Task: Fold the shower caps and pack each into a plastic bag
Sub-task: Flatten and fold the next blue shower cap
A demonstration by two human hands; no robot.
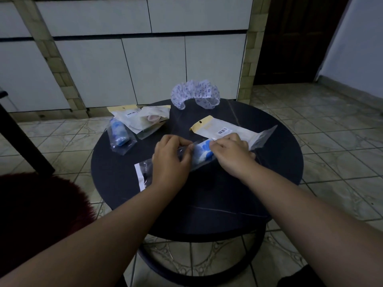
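A folded blue and white shower cap [202, 152] lies inside a clear plastic bag [143, 175] at the middle of the round dark table [207, 214]. My left hand [171, 162] grips the bag's left part. My right hand [230, 154] pinches the bag over the cap's right end. An unfolded white cap with blue print [194, 96] sits at the table's far edge. An empty bag with a yellow header and barcode [226, 130] lies just beyond my right hand.
At the far left of the table lie a packed bag holding a blue cap [120, 135] and two packed bags with pale caps [143, 120]. A dark red furry seat [37, 214] is at my left. White cabinets stand behind; tiled floor surrounds the table.
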